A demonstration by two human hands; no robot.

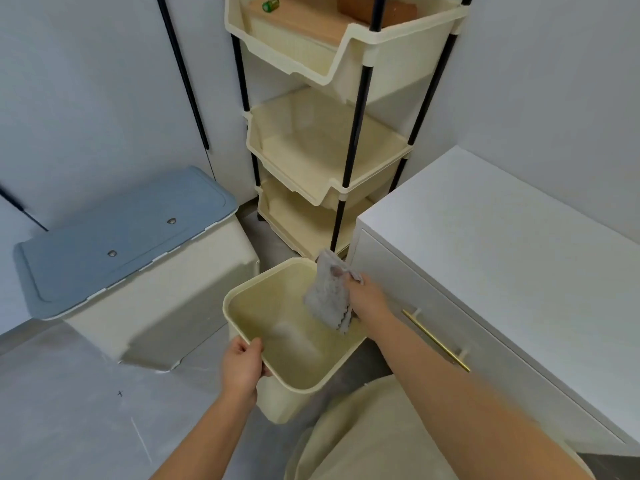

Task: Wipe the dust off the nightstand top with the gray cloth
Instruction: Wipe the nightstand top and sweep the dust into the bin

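Observation:
The gray cloth hangs crumpled over the far right corner of an open cream plastic bin, and my right hand grips it from the right. My left hand holds the bin's near left rim, fingers curled over the edge. A blurred pale streak shows inside the bin. The white nightstand stands to the right, its flat top bare, with a gold bar handle on the drawer front.
A cream tiered storage rack with black poles stands behind the bin; its top tier holds a green bottle and a brown block. A cream container with a blue lid sits left. Gray floor lies in front.

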